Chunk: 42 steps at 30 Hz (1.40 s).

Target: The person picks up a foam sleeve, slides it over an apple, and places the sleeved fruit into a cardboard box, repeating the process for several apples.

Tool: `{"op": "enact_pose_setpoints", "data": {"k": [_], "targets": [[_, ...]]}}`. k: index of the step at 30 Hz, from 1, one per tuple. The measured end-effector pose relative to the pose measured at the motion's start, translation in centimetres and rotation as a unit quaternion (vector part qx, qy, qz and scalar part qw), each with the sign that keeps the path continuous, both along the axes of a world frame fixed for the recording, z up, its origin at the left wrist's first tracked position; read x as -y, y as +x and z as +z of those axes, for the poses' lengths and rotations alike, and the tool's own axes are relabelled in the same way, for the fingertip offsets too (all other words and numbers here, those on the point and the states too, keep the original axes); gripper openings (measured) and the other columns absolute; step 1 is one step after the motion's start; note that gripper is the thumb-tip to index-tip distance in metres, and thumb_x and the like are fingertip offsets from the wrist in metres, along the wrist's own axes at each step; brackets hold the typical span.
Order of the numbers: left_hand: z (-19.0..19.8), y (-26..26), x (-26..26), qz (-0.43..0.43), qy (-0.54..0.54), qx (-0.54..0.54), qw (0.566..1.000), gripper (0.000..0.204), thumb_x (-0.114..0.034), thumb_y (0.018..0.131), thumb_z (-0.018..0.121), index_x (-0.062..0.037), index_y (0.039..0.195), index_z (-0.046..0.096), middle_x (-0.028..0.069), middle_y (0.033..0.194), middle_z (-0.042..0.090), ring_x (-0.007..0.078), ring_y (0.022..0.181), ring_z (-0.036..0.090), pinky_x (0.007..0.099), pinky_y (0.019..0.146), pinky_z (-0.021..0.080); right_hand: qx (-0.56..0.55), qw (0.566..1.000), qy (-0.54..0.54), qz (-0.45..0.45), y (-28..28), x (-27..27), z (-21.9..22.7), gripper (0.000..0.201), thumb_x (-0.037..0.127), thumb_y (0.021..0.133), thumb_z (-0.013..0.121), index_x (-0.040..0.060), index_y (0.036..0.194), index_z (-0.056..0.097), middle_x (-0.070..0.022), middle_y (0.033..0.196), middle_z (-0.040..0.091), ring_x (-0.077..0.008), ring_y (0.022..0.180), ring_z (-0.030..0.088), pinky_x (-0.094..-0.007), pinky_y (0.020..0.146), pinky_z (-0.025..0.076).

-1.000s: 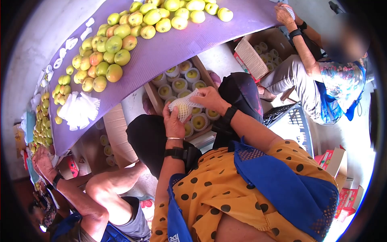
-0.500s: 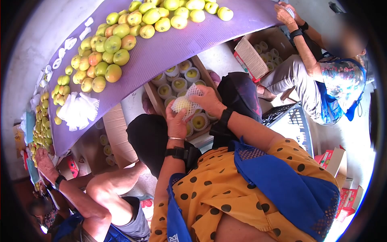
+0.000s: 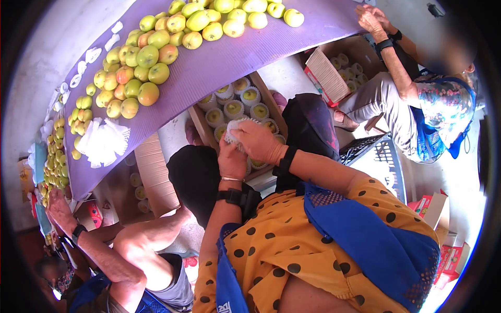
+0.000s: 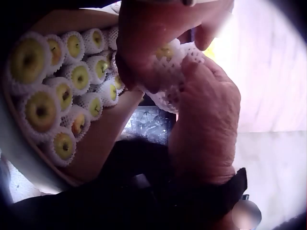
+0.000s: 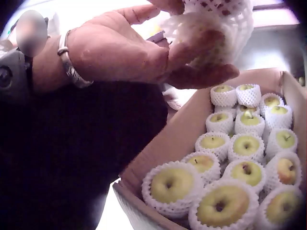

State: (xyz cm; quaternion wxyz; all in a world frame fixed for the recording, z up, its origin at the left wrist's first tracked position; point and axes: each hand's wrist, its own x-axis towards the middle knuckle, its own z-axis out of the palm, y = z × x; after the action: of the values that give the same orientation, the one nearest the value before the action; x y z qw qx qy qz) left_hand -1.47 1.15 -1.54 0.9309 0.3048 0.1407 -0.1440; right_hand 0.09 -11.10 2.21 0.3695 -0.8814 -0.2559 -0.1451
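In the head view, the left hand (image 3: pixel 233 159) grips an apple in white foam netting (image 3: pixel 233 136) from below, while the right hand (image 3: pixel 261 142) pinches the netting at its top. The left wrist view has the left hand (image 4: pixel 153 36) close at the top and the right hand (image 4: pixel 206 110) on the netting (image 4: pixel 168 98); a bit of yellow-green apple (image 4: pixel 165 51) shows between them. The right wrist view shows the left hand (image 5: pixel 120 52) cupped under the netted apple (image 5: pixel 204 40). Below is a cardboard box (image 5: pixel 192 112) of netted apples (image 5: pixel 246 145).
Loose apples (image 3: pixel 147 56) and a stack of white nets (image 3: pixel 102 143) lie on the purple table cover (image 3: pixel 209 62). A crate (image 3: pixel 383 156) stands at the right. Other people sit on both sides, one by another box (image 3: pixel 326 73); one arm (image 3: pixel 109 255) reaches in at left.
The right hand has moved left and closer to the left hand, over the netted apple. The net, earlier stretched up between the hands, is now bunched around the apple.
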Motion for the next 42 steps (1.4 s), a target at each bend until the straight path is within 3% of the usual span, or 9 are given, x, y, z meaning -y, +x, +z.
{"op": "enact_pose_setpoints", "data": {"k": [6, 12, 14, 18, 23, 33, 35, 39, 42], "targets": [[-0.6, 0.2, -0.3, -0.006, -0.061, 0.056, 0.997, 0.037, -0.023, 0.084, 0.048, -0.0046, 0.115, 0.042, 0.0086, 0.112, 0.049, 0.0245, 0.107, 0.044, 0.0376, 0.093, 0.033, 0.09, 0.992, -0.055, 0.064, -1.0, -0.2, 0.6, 0.016, 0.011, 0.069, 0.051, 0.0028, 0.081, 0.057, -0.0094, 0.083, 0.051, -0.0284, 0.078, 0.051, -0.0371, 0.071, 0.041], [-0.3, 0.3, -0.9, 0.005, -0.16, 0.025, 0.987, 0.046, -0.033, 0.085, 0.046, -0.0037, 0.119, 0.039, 0.0111, 0.119, 0.046, 0.0273, 0.111, 0.041, 0.0411, 0.095, 0.032, 0.045, 0.982, 0.153, 0.104, -1.4, 0.3, 0.0, 0.01, 0.008, 0.066, 0.058, 0.0036, 0.073, 0.053, -0.0079, 0.082, 0.051, -0.0265, 0.075, 0.051, -0.0349, 0.07, 0.04], [0.3, 0.2, -0.5, 0.024, -0.187, 0.054, 0.981, 0.048, -0.034, 0.085, 0.046, -0.0054, 0.122, 0.036, 0.0108, 0.123, 0.042, 0.0283, 0.114, 0.039, 0.0432, 0.096, 0.03, -0.22, 0.934, 0.28, -0.012, -1.6, 0.6, 0.1, 0.016, 0.006, 0.064, 0.06, 0.0028, 0.077, 0.052, -0.0087, 0.081, 0.05, -0.0264, 0.076, 0.051, -0.034, 0.068, 0.041], [0.1, 0.0, -0.5, 0.006, -0.174, 0.056, 0.983, 0.048, -0.034, 0.085, 0.045, -0.0077, 0.124, 0.034, 0.0099, 0.125, 0.04, 0.0284, 0.116, 0.037, 0.0443, 0.097, 0.029, -0.228, 0.931, 0.257, -0.126, -1.1, 1.2, 1.1, 0.022, 0.004, 0.066, 0.06, 0.0039, 0.087, 0.052, -0.0079, 0.076, 0.048, -0.0156, 0.071, 0.051, -0.0244, 0.06, 0.041], [-0.2, -0.2, -0.5, -0.034, -0.143, 0.05, 0.988, 0.047, -0.033, 0.085, 0.045, -0.0095, 0.125, 0.035, 0.0067, 0.125, 0.04, 0.0256, 0.116, 0.037, 0.0426, 0.098, 0.027, 0.051, 0.991, 0.072, -0.097, -0.6, 1.6, 0.9, 0.025, 0.003, 0.068, 0.056, 0.0029, 0.093, 0.052, -0.014, 0.088, 0.05, -0.0281, 0.08, 0.052, -0.0338, 0.069, 0.044], [0.2, -0.2, 0.1, -0.043, -0.077, 0.081, 0.993, 0.046, -0.027, 0.085, 0.047, -0.0087, 0.126, 0.033, 0.007, 0.126, 0.039, 0.0249, 0.117, 0.036, 0.0423, 0.098, 0.027, 0.004, 0.992, 0.055, -0.11, 0.7, 1.8, -0.9, 0.014, 0.005, 0.076, 0.048, 0.0, 0.087, 0.054, -0.0155, 0.08, 0.053, -0.032, 0.078, 0.052, -0.0364, 0.068, 0.043], [0.9, -0.2, 0.2, -0.042, -0.075, 0.089, 0.992, 0.049, -0.02, 0.085, 0.048, -0.0054, 0.128, 0.029, 0.0103, 0.126, 0.039, 0.0254, 0.116, 0.037, 0.0423, 0.098, 0.028, -0.153, 0.939, 0.264, -0.16, 1.1, 1.9, -0.9, 0.013, 0.009, 0.081, 0.044, -0.0011, 0.081, 0.053, -0.0159, 0.072, 0.051, -0.0297, 0.069, 0.053, -0.0341, 0.063, 0.042], [1.3, -0.2, 0.2, -0.077, -0.087, 0.078, 0.99, 0.049, -0.017, 0.085, 0.047, -0.005, 0.128, 0.029, 0.0111, 0.126, 0.038, 0.0256, 0.117, 0.037, 0.0419, 0.098, 0.028, -0.104, 0.951, 0.246, -0.156, 2.0, 2.4, -2.9, 0.017, 0.012, 0.084, 0.043, -0.0014, 0.079, 0.052, -0.0109, 0.067, 0.052, -0.0197, 0.062, 0.051, -0.0291, 0.057, 0.04], [1.3, -0.3, 0.1, -0.092, -0.088, 0.087, 0.988, 0.047, -0.016, 0.085, 0.047, -0.0044, 0.127, 0.03, 0.0108, 0.126, 0.038, 0.0257, 0.116, 0.037, 0.0416, 0.098, 0.028, -0.261, 0.874, 0.377, -0.159, 2.1, 2.6, -3.3, 0.018, 0.013, 0.085, 0.042, -0.0001, 0.078, 0.053, -0.004, 0.065, 0.052, -0.0095, 0.061, 0.048, -0.024, 0.054, 0.038]]}}
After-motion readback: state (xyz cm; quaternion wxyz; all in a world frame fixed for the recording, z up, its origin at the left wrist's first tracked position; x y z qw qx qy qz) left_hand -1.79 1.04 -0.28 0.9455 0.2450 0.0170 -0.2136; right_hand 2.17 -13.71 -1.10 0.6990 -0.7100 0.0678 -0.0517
